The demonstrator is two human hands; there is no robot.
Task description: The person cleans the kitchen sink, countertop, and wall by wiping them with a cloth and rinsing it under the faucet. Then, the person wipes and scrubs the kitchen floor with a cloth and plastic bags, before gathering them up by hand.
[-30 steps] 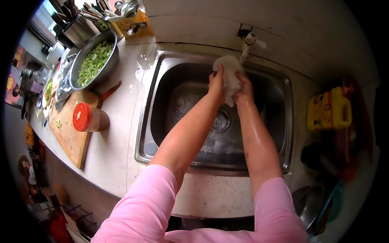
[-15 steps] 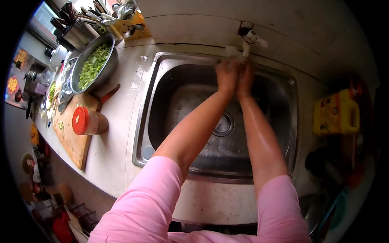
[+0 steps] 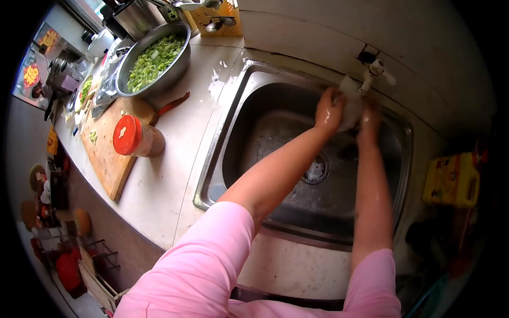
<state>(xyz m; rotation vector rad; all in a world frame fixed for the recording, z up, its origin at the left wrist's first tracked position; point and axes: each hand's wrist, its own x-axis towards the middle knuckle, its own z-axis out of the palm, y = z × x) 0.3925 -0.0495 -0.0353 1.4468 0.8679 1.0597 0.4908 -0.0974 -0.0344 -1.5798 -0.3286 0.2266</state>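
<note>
Floor: brown floor [image 3: 114, 214] low down at my far left, crowded with things towards the edge.
Board: one wooden chopping board [image 3: 114, 164], with pale green scraps on it.
Jar: one round jar [image 3: 148, 142] with a red lid, beside the board's right edge.
Bowl: one round metal bowl [image 3: 180, 68] of chopped greens [image 3: 157, 62].
Counter: one pale, smooth counter [image 3: 175, 180], seamed, white patches near the sink.
Rack: one yellow rack [image 3: 225, 29] with small holes, against the wall.
Sink: one metal sink [image 3: 275, 132], round-cornered, with one round drain [image 3: 316, 169].
My left hand: my left hand [image 3: 330, 109] is wet, fingers curled in, holding the cloth's left edge.
Cloth: one white cloth [image 3: 350, 106], blurred, between my two hands, over the sink's back edge.
My right hand: my right hand [image 3: 370, 119] is blurred beside the cloth; I cannot tell how far its fingers close.
Tap: one pale tap [image 3: 370, 77], just above my hands.
Jug: one yellow jug [image 3: 450, 180] with a handle, right of the sink.
</note>
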